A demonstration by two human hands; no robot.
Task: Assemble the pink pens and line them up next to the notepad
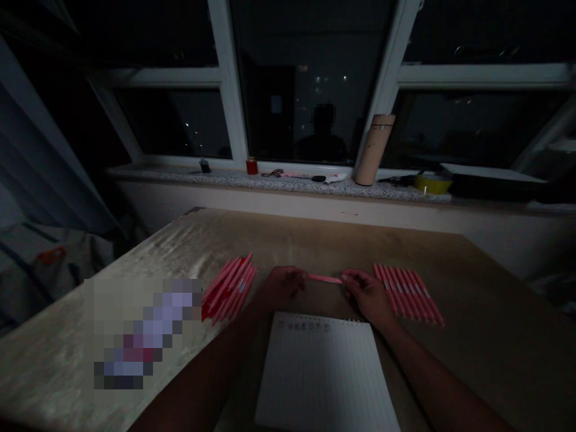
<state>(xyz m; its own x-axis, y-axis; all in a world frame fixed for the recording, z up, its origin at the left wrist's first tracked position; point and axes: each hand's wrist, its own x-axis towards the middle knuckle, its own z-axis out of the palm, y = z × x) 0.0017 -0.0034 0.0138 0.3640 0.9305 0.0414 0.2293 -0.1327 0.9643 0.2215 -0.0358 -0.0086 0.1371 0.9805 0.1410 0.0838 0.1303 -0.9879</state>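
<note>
Between my two hands a slim pink pen is stretched level above the table, one end at each hand. My left hand pinches its left end, and the fingers of my right hand close on the right end. Just right of my right hand, several similar pink pens lie side by side in a neat slanted row, with pale labels on their barrels. Left of my left hand is a looser pile of pink pens on something red. Below my hands lies a spiral notebook, open at a lined page with some writing at the top.
The table reaches a windowsill. On the sill stand a tan cylinder, a small red jar and a roll of yellow tape. A blurred-out object lies at the table's left. A curtain hangs far left.
</note>
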